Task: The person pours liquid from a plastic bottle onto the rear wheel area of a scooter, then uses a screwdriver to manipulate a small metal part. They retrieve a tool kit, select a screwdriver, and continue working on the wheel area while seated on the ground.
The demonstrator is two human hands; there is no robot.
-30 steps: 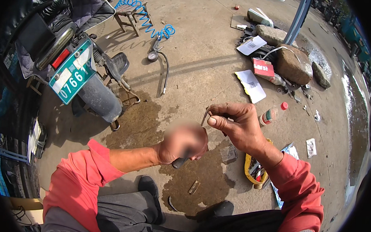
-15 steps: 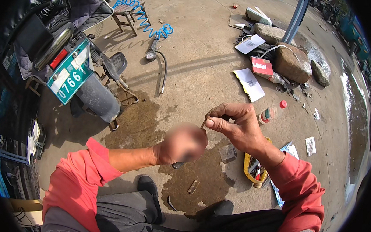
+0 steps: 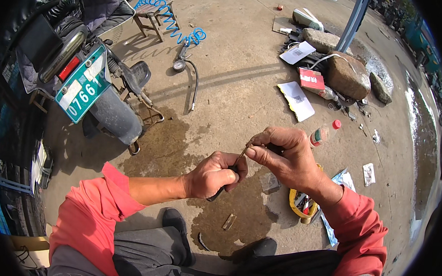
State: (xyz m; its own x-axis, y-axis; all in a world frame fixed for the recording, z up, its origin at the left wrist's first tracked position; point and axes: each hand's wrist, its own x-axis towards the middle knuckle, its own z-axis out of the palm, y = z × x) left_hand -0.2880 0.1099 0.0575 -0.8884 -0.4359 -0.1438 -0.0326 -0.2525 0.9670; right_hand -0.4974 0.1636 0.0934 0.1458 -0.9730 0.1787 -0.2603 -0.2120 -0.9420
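Note:
My left hand is closed round a small tool with a black handle, whose lower end sticks out below the fist. To its right, my right hand pinches a thin brownish strip between thumb and forefinger. The strip slants down to the top of the left fist, where it meets the black piece. Whether it is threaded through the tool or is part of it, I cannot tell. Both hands are raised in front of me, close together over the wet patch on the ground.
A scooter with a green plate stands at the left. Ahead lies a tyre inflator gauge on a coiled blue hose by a stool. At right are a bottle, a yellow container of small items, stones and cardboard.
My right hand has shifted slightly down and right, still pinching the strip. The left hand, blurred before, shows sharply and stays in nearly the same place.

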